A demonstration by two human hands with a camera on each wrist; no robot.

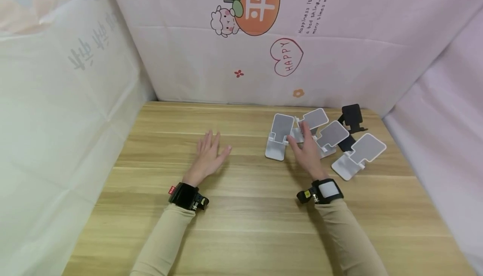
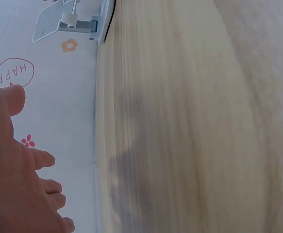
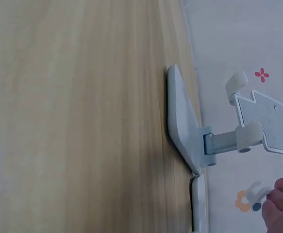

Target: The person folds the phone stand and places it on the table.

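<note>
My left hand [image 1: 206,158] has its fingers spread low over the wood-look table [image 1: 241,209], holding nothing. In the left wrist view its thumb and fingertips show at the left edge. My right hand [image 1: 308,154] is among several folding phone stands at the back right. Its thumb is beside a white and grey phone stand [image 1: 278,135], and its index finger overlaps a second phone stand [image 1: 316,118] in the head view. Right wrist view: curled fingertips [image 3: 279,194] are right at a white hook [image 3: 258,195]. The palm side is hidden.
Right of my right hand stand two more white and grey phone stands, a nearer one [image 1: 367,148] and one beside the hand [image 1: 333,134]. A black phone stand [image 1: 352,116] stands behind them. A printed cloth [image 1: 188,66] hangs behind the table and along both sides.
</note>
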